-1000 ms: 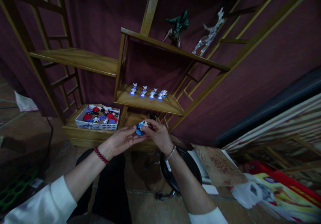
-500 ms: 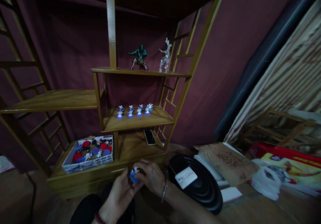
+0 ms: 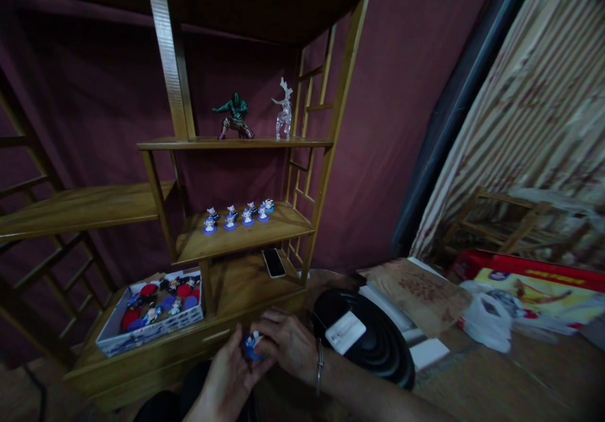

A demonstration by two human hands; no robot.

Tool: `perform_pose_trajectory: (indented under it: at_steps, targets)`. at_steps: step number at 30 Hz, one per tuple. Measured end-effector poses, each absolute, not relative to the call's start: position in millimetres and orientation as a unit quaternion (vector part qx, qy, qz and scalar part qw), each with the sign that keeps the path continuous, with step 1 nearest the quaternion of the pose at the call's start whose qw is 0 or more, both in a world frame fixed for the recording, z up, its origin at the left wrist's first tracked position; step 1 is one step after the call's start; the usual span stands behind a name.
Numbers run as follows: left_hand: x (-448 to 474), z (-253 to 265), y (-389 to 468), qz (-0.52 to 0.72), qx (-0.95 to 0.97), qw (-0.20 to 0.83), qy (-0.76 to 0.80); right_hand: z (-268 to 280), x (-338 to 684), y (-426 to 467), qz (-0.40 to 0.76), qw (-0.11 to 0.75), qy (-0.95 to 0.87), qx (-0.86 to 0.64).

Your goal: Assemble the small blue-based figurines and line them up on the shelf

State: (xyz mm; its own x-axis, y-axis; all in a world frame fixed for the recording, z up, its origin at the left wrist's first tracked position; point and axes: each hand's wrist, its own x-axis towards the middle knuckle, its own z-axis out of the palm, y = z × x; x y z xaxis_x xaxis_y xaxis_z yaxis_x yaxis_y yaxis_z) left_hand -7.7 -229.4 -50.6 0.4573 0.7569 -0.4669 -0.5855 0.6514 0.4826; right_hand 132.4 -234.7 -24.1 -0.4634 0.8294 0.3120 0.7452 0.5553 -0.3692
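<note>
Low in front of the shelf unit, a small figurine (image 3: 253, 346) with a blue base is pinched between my two hands. My left hand (image 3: 229, 373) curls round its base from the left. From the right, the fingers of my right hand (image 3: 289, 341) close on its upper part, hiding some of it. Beyond them, several similar white figurines (image 3: 246, 218) on purple-blue bases stand in two rows on the middle shelf (image 3: 217, 245). A patterned open box (image 3: 155, 334) at the lower left holds more figurines and red and blue round bases.
A dark green crouching figure (image 3: 235, 116) and a clear deer-like figure (image 3: 283, 110) stand on the upper shelf. A phone (image 3: 273, 263) lies on the bottom shelf. To the right are a black ridged round object (image 3: 387, 346) bearing a white packet (image 3: 345, 332), and a plastic bag (image 3: 489, 315).
The view has turned to the right, so the shelf and box sit further left. Both hands stay on the figurine, with only slight shifts of the fingers.
</note>
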Motion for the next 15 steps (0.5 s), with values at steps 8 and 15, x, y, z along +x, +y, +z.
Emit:
perform_pose_trajectory:
  at_steps: [8,15]
  targets:
    - [7.8,-24.4,-202.5,0.392,0.184,0.846,0.31,-9.1,143.3,-218.3,0.102,0.285,-0.817,-0.49]
    - [38.9,6.2,-170.5,0.372,0.229,0.86,0.265,20.6,173.5,-195.4,0.141,0.388,-0.766,-0.493]
